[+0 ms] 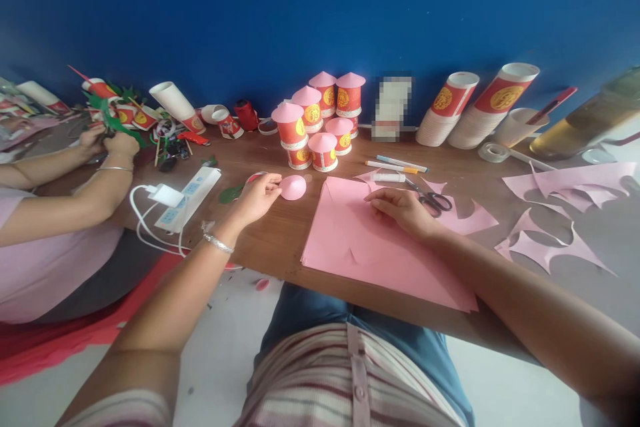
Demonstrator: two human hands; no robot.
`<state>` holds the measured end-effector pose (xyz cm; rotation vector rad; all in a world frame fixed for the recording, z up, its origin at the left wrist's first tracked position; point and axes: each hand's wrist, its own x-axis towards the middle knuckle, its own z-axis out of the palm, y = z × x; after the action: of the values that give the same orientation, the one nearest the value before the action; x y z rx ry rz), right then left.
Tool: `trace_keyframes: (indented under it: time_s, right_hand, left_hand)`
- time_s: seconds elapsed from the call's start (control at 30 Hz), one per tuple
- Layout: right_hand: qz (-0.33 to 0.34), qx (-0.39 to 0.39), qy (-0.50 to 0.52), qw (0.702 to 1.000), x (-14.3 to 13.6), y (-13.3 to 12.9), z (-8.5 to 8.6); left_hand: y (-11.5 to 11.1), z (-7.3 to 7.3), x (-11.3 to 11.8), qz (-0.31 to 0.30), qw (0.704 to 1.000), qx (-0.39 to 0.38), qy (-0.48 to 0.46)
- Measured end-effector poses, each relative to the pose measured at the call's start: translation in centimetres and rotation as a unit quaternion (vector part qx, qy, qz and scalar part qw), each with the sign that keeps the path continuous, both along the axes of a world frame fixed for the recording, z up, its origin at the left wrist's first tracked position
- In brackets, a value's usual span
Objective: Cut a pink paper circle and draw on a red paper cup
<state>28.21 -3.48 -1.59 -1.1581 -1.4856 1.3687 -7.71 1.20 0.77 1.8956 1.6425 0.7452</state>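
My left hand [259,199] is closed, its fingertips at the left edge of a small pink paper cone [293,187] above the table. Partly hidden behind that hand are a red-and-white round piece [257,177] and a green leaf-like piece [231,194]. Over a stack of pink paper sheets [345,233] my right hand [397,211] has its fingers curled together; whether anything is between them I cannot make out. Black-handled scissors [434,202] and a white capped tube [389,177] lie just beyond it. Several red paper cups with pink cone tops [323,141] stand farther back.
Stacked paper cups [440,110], a tape roll [495,152] and a bottle [575,123] stand back right. Markers [391,167] lie mid-table; pink offcuts [555,250] spread right. Left are a power strip [189,200] and another person's hands [113,143] with green material.
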Motion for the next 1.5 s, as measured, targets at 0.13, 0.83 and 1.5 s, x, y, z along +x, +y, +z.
trace_keyframes:
  time_s: [0.13, 0.83, 1.5]
  right_hand:
    - [0.003, 0.004, -0.010, 1.000, 0.0, -0.1, 0.0]
    - [0.051, -0.014, -0.088, 0.995, -0.4, 0.2, 0.8]
    - [-0.122, 0.088, -0.112, 0.982, 0.9, 2.3, -0.3]
  left_hand:
    - [-0.3, -0.1, -0.3, 0.015, 0.999, 0.005, 0.034]
    - [-2.3, 1.1, 10.0, -0.235, 0.949, 0.193, 0.087]
    - [2.9, -2.8, 16.6, -0.218, 0.973, 0.078, -0.022]
